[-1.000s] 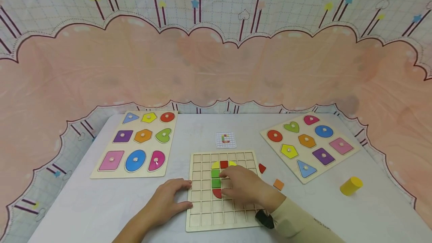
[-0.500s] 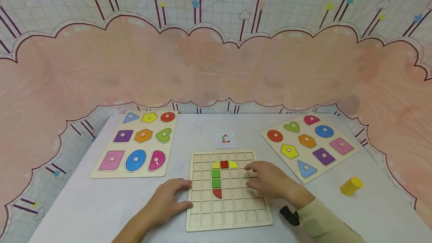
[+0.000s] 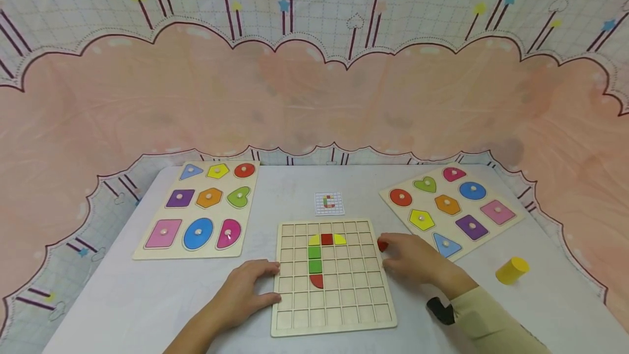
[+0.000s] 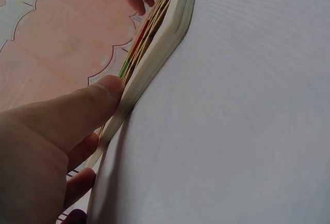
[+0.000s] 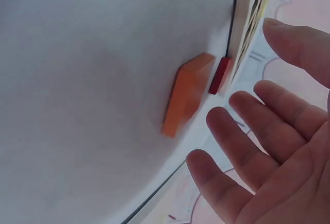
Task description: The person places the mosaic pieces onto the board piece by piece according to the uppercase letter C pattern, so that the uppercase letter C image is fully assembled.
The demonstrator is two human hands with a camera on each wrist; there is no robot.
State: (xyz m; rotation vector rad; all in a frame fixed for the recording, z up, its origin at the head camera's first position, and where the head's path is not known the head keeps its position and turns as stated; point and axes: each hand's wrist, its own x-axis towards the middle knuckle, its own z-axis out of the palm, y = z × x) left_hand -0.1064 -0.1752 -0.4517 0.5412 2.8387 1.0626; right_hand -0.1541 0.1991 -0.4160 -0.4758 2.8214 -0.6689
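Observation:
A wooden grid board lies in front of me. Set in its cells are a red square, yellow quarter-circles on both sides of it, two green squares and a red quarter-circle. The thumb and fingertips of my left hand touch the board's left edge. My right hand is just past the right edge, fingers spread, holding nothing. A loose red piece shows at its fingertips. Close by in the right wrist view lies an orange square piece, hidden by the hand in the head view.
Behind the board lies a small pattern card. Knobbed shape puzzles stand left and right, the right one partly behind my hand. A yellow cylinder is farther right on the white table.
My right hand has moved right, off the grid board to beside its right edge, uncovering the yellow quarter-circle and the cells below. My left hand has stayed at the left edge.

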